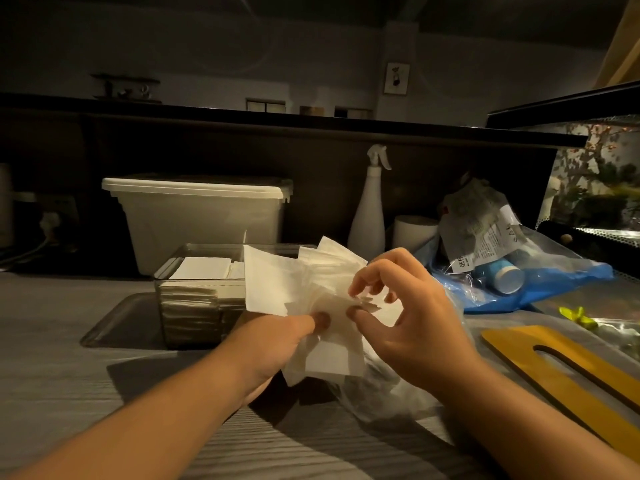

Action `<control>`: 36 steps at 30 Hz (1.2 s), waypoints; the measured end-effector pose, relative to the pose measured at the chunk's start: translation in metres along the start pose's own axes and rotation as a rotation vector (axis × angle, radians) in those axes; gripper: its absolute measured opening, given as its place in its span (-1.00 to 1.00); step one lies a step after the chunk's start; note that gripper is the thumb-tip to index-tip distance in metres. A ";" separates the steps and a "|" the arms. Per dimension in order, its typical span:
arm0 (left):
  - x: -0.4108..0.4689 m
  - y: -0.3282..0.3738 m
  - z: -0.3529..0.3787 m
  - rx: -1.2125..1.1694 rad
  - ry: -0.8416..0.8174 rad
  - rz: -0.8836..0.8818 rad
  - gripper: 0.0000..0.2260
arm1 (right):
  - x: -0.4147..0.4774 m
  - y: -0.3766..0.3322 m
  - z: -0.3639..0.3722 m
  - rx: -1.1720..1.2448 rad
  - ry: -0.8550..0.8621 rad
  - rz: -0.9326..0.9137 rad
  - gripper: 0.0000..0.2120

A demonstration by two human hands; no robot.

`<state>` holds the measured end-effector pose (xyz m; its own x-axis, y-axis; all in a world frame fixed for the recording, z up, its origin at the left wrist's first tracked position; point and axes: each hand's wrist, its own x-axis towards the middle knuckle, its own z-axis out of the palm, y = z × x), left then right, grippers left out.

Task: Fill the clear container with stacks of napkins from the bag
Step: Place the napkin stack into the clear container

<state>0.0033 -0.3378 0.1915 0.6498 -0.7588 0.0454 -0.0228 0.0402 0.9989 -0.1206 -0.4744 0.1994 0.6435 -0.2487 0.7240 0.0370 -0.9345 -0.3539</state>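
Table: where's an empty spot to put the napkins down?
Bare table lies left of the clear container and the tray under it, and along the front edge. The right side is crowded: clear bag, blue bag, yellow board.

Dim room; grey wall (207, 46); dark shelf (277, 124).

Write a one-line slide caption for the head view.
Left hand grips a loose napkin stack; right hand pinches its edge, beside the part-filled clear container.
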 end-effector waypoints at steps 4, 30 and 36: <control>0.000 -0.001 0.001 0.048 -0.012 0.006 -0.73 | 0.002 0.000 0.002 -0.020 0.005 0.056 -0.83; -0.003 0.010 0.003 -0.179 0.023 -0.062 -0.87 | 0.010 0.005 -0.016 0.558 -0.112 0.310 -0.93; -0.003 0.011 0.004 -0.206 -0.017 -0.083 -0.84 | 0.008 0.001 -0.004 0.397 -0.012 0.327 -0.92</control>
<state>-0.0023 -0.3379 0.2022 0.6296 -0.7761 -0.0349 0.1873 0.1081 0.9763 -0.1190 -0.4786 0.2070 0.6785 -0.5070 0.5315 0.1179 -0.6390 -0.7601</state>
